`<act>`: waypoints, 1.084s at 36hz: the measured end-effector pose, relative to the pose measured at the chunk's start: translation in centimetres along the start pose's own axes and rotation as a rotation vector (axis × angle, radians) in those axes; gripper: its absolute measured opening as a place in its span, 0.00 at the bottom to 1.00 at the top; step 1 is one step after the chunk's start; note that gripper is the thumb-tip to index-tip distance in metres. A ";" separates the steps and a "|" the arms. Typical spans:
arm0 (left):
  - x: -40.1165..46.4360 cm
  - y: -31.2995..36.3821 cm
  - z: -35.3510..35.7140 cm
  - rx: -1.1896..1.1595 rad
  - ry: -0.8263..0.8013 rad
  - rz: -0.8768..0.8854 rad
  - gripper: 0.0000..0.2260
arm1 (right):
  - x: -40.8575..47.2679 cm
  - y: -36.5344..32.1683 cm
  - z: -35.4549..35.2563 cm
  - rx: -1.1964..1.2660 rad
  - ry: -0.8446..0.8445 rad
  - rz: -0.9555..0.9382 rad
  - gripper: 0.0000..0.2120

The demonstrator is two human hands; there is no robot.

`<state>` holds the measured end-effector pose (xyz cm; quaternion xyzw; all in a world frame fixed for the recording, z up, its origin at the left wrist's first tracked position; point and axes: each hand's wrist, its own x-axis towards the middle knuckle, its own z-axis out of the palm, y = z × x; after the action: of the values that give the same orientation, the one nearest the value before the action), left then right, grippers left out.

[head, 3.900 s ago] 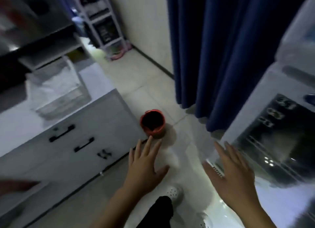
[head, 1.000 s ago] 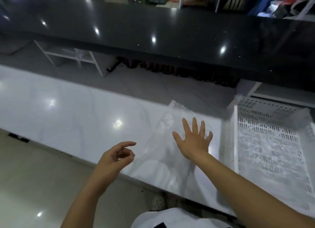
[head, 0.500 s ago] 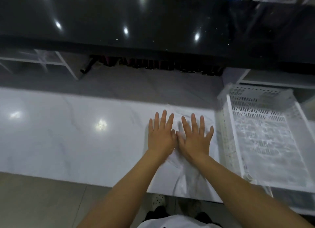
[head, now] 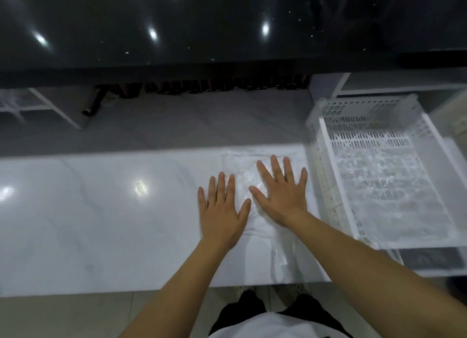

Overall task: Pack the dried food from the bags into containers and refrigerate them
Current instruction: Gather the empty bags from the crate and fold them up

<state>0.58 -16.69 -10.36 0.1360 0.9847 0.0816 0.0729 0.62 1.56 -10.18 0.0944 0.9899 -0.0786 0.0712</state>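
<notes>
A clear, empty-looking plastic bag (head: 262, 244) lies flat on the white marble counter (head: 101, 224). My left hand (head: 222, 211) presses on its left side with straight, spread fingers. My right hand (head: 283, 193) lies flat on the bag's upper part, fingers spread, a little farther from me than the left. Neither hand curls round anything. No dried food or container is visible.
A white perforated plastic basket (head: 326, 176) stands on the counter right beside my right hand, with crumpled clear plastic (head: 394, 186) inside. Behind the counter runs a grey lower surface and a glossy black raised counter (head: 202, 22).
Both hands landed flat on the bag half a second ago. Since then they have slid slightly apart, the right one moving farther up the bag.
</notes>
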 end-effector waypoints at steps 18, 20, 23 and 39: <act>-0.4 10.5 -11.0 -0.638 -0.122 0.435 0.18 | -15.9 9.6 -18.4 0.749 0.002 0.144 0.28; -0.4 13.2 -11.3 -0.625 -0.176 0.563 0.17 | -18.6 12.5 -18.6 0.733 0.114 0.312 0.28; 1.3 17.9 -11.2 -0.521 -0.227 0.714 0.18 | -21.4 16.1 -18.0 0.660 0.186 0.569 0.26; 13.3 28.9 -8.3 -0.079 -0.403 0.511 0.29 | -22.3 18.9 -14.8 0.737 0.100 0.601 0.24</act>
<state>-6.02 13.33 1.40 0.3891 0.8806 0.1070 0.2486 24.17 18.52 5.08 0.3989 0.8271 -0.3958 0.0047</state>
